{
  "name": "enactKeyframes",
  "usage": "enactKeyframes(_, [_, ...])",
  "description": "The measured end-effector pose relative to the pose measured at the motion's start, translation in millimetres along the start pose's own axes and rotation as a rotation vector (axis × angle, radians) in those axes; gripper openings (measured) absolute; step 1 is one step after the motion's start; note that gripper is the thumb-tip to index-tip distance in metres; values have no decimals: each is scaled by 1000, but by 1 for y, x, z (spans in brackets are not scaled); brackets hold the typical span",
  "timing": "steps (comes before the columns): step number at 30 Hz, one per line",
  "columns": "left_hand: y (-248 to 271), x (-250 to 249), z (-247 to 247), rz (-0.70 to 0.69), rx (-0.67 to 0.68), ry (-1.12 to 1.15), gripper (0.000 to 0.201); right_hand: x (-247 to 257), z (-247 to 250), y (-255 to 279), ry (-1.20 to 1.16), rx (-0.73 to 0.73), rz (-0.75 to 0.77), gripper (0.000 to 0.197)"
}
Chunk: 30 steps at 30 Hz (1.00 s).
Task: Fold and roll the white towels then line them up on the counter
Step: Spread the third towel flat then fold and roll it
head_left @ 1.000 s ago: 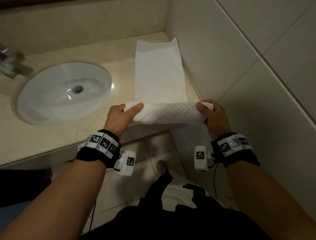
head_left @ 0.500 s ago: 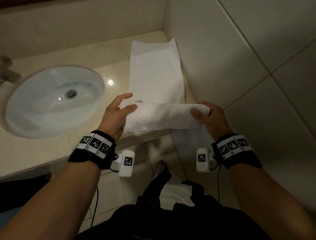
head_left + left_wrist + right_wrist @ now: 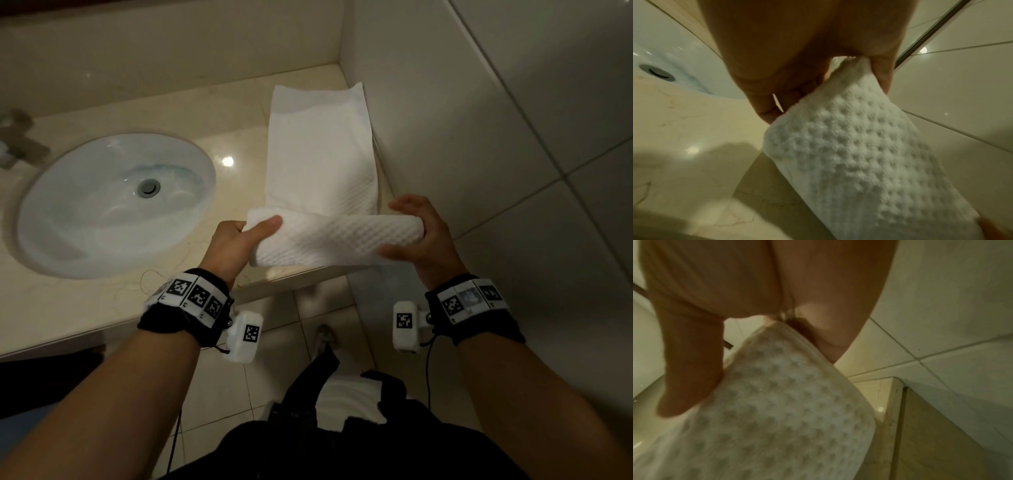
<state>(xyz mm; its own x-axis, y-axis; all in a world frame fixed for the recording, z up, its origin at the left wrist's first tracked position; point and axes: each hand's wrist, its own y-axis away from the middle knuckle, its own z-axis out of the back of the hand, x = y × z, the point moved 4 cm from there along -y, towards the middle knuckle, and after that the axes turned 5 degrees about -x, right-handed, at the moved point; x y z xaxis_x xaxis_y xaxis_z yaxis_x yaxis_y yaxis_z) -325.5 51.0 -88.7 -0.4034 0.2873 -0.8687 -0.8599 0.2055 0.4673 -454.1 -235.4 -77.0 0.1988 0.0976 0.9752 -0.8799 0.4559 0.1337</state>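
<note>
One white waffle-weave towel [image 3: 320, 154] lies folded in a long strip on the beige counter [image 3: 102, 301], running away from me beside the right wall. Its near end is wound into a roll [image 3: 335, 240] at the counter's front edge. My left hand [image 3: 239, 240] grips the roll's left end, thumb on top and fingers curled under; the left wrist view shows that end of the roll [image 3: 859, 154] pinched. My right hand [image 3: 416, 236] holds the right end, thumb below and fingers arched over the top. In the right wrist view the roll [image 3: 777, 410] sits under the thumb.
An oval white sink [image 3: 113, 202] with a metal drain is set in the counter to the left, with a tap [image 3: 13, 140] at the far left. A tiled wall [image 3: 479, 137] stands close on the right. Tiled floor [image 3: 308, 325] lies below the counter edge.
The roll has grown and moved a little farther along the strip. My left thumb came back down onto the roll, and my right fingers lifted over its top.
</note>
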Motion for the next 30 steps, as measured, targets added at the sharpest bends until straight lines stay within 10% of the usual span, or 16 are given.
enactKeyframes(5, [-11,-3,-2,70,-76,14,79,-1,-7,1,13,45,-59,43])
enactKeyframes(9, [-13,-10,-10,-34,56,118,37,-10,-9,-5,-95,-17,-190,16])
enactKeyframes(12, [-17,-13,-7,-181,151,42,69,-14,-14,-12,-128,-78,-275,5])
enactKeyframes(19, [-21,-14,-4,-253,142,-46,53,-18,-17,-32,-252,-167,-362,9])
enactKeyframes(24, [-46,-6,3,-162,6,-80,26,-10,-12,-32,-74,74,-184,71])
enactKeyframes(30, [-80,-12,1,-134,40,-116,11,-6,-17,-33,119,-46,-73,50])
